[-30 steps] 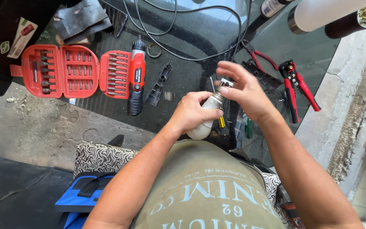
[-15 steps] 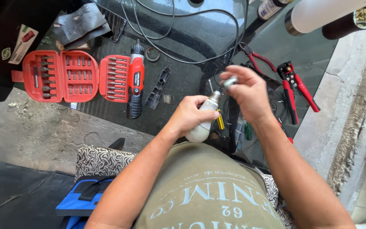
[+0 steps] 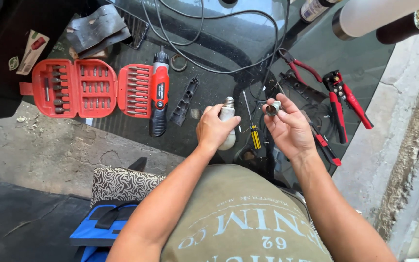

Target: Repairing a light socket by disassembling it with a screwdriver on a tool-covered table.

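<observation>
My left hand [image 3: 214,128] grips a white light bulb [image 3: 228,127] by its body, the neck end pointing away from me. My right hand [image 3: 289,128] holds a small metal screw cap [image 3: 272,108] between thumb and fingertips, a short gap to the right of the bulb. Both hands hover over a dark glass table [image 3: 233,43]. A yellow-handled screwdriver [image 3: 253,128] lies on the glass between the hands.
An open red bit case [image 3: 86,89] and a red-and-black electric screwdriver [image 3: 159,97] lie to the left. Red-handled pliers [image 3: 299,65], a red wire stripper [image 3: 343,99], black cables [image 3: 204,53] and a black plastic part [image 3: 185,101] lie on the glass. A blue bag [image 3: 103,225] sits by my left elbow.
The metal cap has come off the bulb's end. My right hand has drawn away to the right with it, and the bulb's neck now stands bare.
</observation>
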